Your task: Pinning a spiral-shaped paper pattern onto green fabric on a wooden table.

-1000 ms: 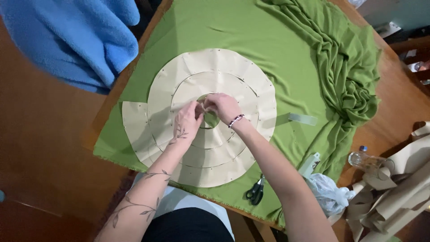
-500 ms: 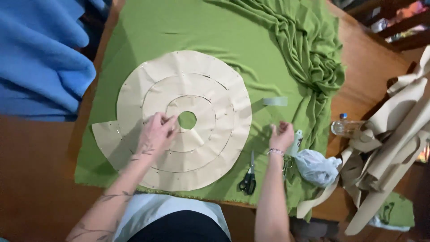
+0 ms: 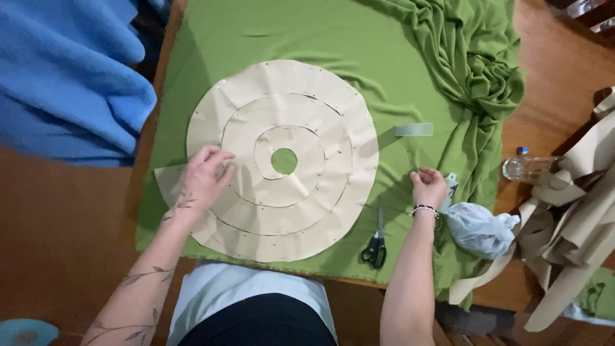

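Roughly centre frame, one round beige paper pattern (image 3: 282, 160) lies flat on one green fabric (image 3: 397, 83) spread over the wooden tabletop (image 3: 57, 243). Pattern is a set of ringed bands around one small round hole, green showing through it; a short tab sticks out at its lower-left edge. Its lower rim runs close to the near edge of the fabric, its left rim close to the fabric's left edge.

Left hand (image 3: 206, 176) rests on the pattern's left side, fingers bent and loosely spread, pressing the paper, not gripping anything. Right hand (image 3: 428, 187) sits on the fabric just right of the pattern, apart from it, fingers curled in, thumb and fingertips pinched; cannot tell what, if anything, is between them. A bead bracelet is on that wrist.

One pair of black-handled scissors (image 3: 376, 243) lies on the fabric at lower centre-right, between pattern rim and right forearm, blades pointing up-frame. One small grey-green strip (image 3: 414, 130) lies right of the pattern. One crumpled pale plastic bag (image 3: 477, 227) sits just right of the right hand. One clear bottle (image 3: 532, 168) lies on its side at the right edge. Beige cloth (image 3: 576, 218) is heaped lower right. One blue fabric (image 3: 64, 77) fills the upper left.

Open room: flat green above the pattern; bare wood at lower left. Fabric is bunched in folds upper right.
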